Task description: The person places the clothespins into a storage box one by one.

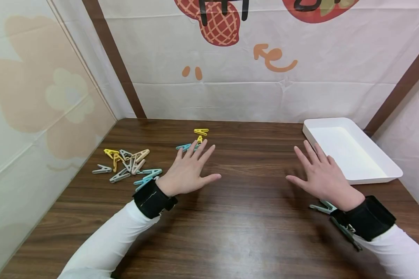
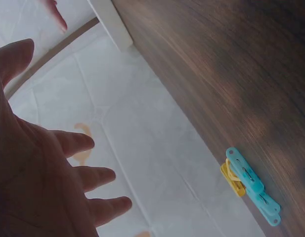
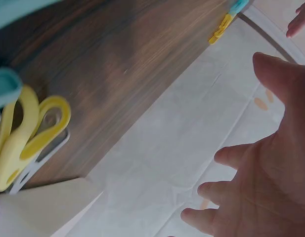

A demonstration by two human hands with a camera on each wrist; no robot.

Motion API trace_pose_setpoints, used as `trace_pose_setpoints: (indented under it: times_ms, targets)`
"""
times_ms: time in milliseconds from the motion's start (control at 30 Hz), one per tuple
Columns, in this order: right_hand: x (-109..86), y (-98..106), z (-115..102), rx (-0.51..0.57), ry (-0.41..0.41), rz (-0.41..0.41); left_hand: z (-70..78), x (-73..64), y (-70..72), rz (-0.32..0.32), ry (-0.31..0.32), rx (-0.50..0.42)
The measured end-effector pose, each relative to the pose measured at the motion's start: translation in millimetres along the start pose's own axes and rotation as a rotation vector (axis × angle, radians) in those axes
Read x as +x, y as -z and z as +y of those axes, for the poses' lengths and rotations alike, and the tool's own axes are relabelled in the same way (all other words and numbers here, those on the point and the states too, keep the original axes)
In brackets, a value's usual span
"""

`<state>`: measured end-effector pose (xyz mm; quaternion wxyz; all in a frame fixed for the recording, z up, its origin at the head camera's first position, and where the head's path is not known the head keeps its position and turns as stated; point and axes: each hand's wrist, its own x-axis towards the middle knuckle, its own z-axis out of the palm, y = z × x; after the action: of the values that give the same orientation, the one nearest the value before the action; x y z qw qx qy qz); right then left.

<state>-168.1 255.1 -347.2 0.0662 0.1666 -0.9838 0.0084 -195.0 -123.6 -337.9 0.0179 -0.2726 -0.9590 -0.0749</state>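
Note:
Both hands hover over the table with fingers spread and nothing in them. The left hand [image 1: 186, 170] is at centre left. Just beyond its fingertips in the head view lie yellow clothespins [image 1: 201, 130] and blue clothespins [image 1: 183, 147]. Beside its wrist, a loose cluster holds yellow, grey, beige and blue clothespins, among them a beige clothespin [image 1: 141, 155] and a grey clothespin [image 1: 120, 176]. The right hand [image 1: 322, 176] is at the right, overlapping the white tray's near side. A pale teal clothespin [image 1: 322, 209] and a dark green clothespin [image 1: 345, 234] lie under its wrist, partly hidden. A yellow clothespin [image 3: 26, 140] shows large in the right wrist view.
A shallow white tray [image 1: 356, 147] stands at the back right of the dark wooden table [image 1: 237, 224]. Printed cloth walls [image 1: 230, 100] rise behind the table and along both sides. Black bands [image 1: 153, 199] wrap both wrists over white sleeves.

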Motion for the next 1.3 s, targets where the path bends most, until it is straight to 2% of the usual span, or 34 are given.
trace_pose_setpoints:
  times_ms: [300,567,967,1300]
  targets:
    - [7.5,3.1,16.8,-0.018,-0.040,-0.052,2.1,23.3,-4.6,0.009,-0.005,0.013]
    - [12.7,0.7,35.8,0.014,-0.098,-0.114,2.0,38.4,-10.0,0.000,-0.019,0.057]
    - [16.5,-5.1,64.5,0.055,-0.195,-0.207,7.9,60.6,-17.3,-0.046,-0.027,0.057]
    - [16.5,-10.9,79.9,0.075,-0.295,-0.200,7.5,75.4,-26.0,-0.076,-0.019,0.012]
